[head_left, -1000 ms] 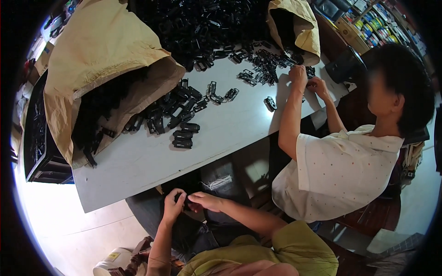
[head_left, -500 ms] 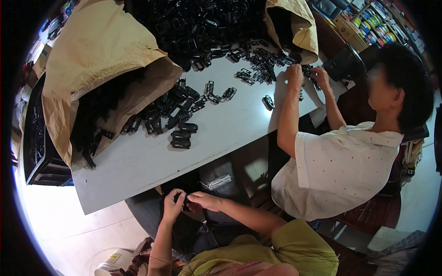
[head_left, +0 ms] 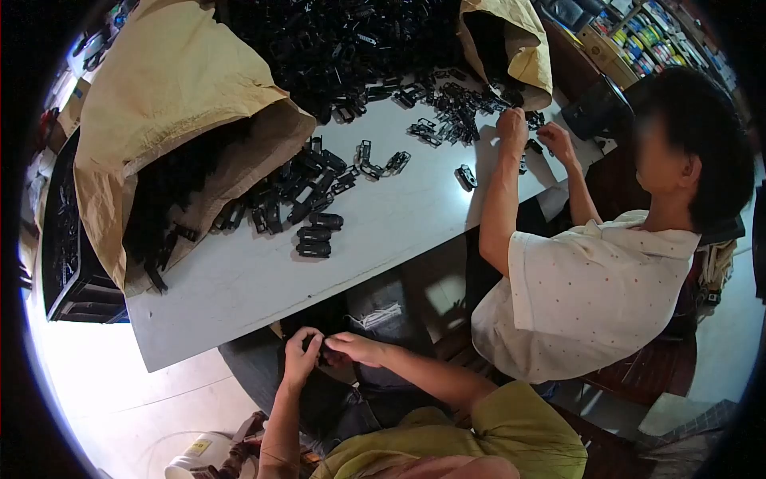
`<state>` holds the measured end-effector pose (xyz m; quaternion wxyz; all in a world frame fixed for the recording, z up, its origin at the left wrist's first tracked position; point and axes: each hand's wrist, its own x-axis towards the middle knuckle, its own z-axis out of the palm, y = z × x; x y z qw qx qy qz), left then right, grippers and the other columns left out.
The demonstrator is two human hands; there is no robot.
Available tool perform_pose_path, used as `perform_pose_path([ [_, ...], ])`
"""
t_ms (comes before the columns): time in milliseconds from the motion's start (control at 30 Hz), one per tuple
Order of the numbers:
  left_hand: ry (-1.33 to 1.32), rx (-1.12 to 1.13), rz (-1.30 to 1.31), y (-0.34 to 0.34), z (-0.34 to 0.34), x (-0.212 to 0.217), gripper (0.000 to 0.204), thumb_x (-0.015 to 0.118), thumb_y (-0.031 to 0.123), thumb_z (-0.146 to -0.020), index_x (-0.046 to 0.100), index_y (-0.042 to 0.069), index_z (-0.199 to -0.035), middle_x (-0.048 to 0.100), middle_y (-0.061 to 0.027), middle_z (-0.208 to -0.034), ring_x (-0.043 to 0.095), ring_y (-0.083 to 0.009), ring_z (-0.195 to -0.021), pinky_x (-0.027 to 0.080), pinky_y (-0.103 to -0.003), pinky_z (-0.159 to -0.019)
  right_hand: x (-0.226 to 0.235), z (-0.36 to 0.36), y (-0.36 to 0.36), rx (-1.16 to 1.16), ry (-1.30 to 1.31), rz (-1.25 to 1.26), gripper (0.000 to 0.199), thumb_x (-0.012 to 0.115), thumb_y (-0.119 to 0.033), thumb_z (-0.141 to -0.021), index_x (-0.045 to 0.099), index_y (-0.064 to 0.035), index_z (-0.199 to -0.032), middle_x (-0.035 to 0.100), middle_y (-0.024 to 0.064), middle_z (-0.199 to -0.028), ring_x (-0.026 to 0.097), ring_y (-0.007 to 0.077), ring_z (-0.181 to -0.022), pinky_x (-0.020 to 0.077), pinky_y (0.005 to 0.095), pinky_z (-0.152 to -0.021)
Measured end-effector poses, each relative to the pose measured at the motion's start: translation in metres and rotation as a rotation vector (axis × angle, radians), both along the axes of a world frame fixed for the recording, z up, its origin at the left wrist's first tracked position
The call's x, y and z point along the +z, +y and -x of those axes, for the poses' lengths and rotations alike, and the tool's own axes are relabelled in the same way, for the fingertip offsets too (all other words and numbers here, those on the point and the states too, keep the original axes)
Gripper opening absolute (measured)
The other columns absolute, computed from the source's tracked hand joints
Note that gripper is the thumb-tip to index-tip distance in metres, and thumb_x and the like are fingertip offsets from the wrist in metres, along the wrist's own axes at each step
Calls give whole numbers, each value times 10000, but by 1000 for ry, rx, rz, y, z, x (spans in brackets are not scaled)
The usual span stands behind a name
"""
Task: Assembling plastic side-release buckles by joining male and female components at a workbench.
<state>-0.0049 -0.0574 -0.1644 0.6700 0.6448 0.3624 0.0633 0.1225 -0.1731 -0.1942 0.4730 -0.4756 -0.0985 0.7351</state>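
Observation:
My left hand [head_left: 301,357] and my right hand [head_left: 357,348] meet below the front edge of the grey table [head_left: 239,287], over my lap. Both pinch a small black plastic part [head_left: 323,351] between their fingertips; most of it is hidden by the fingers. On the tabletop above my hands lie stacked black plastic clips [head_left: 314,235], with a larger loose heap [head_left: 295,188] behind them.
A tan paper sack [head_left: 171,104] spills black parts at the left; another sack [head_left: 511,40] stands at the back. A co-worker in a white dotted shirt [head_left: 590,295] sits at the right, hands [head_left: 531,132] among parts. A black crate [head_left: 68,247] sits at the far left.
My hands stay together under the table edge, fingers shifting slightly on the part. The co-worker's hands have moved a little over the scattered parts.

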Motion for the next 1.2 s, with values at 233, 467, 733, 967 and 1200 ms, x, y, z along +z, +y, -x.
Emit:
perform_pose_path([
  [233, -12, 7, -26, -1, -1, -3, 145, 562, 158, -898, 593, 18, -912, 561, 4, -759, 500, -58, -621, 417, -226, -537, -7, 0, -1, 9, 2, 24, 331, 459, -332, -983, 560, -51, -1129, 600, -8, -898, 578, 85, -777, 484, 248, -662],
  [467, -50, 48, 3, -3, 0, -11, 117, 575, 139, -895, 594, 24, -909, 526, -6, -635, 472, -57, -476, 379, -211, -427, -10, 0, -2, 8, -8, -2, 324, 462, -344, -981, 568, -64, -1107, 594, -8, -874, 575, 80, -759, 484, 242, -654],
  [733, -37, 62, 30, -3, 1, -10, 123, 574, 138, -894, 593, 18, -911, 542, -12, -676, 486, -62, -501, 390, -213, -434, -7, 2, -1, 2, -5, -21, 302, 450, -338, -985, 579, -71, -1042, 585, -18, -858, 562, 70, -743, 475, 233, -644],
  [967, -42, 46, 9, -2, 0, -9, 125, 578, 137, -892, 594, 16, -913, 549, -19, -688, 497, -65, -515, 394, -217, -436, -7, 2, -1, 7, -6, 5, 305, 445, -338, -986, 577, -72, -1058, 583, -17, -865, 558, 76, -753, 465, 241, -652],
  [1200, -70, 42, 6, -2, 0, -10, 125, 578, 136, -893, 596, 13, -909, 550, -19, -691, 495, -67, -517, 395, -222, -442, -15, 4, -1, -1, 11, 1, 303, 438, -329, -989, 575, -72, -1072, 585, -12, -873, 560, 80, -763, 464, 246, -657],
])
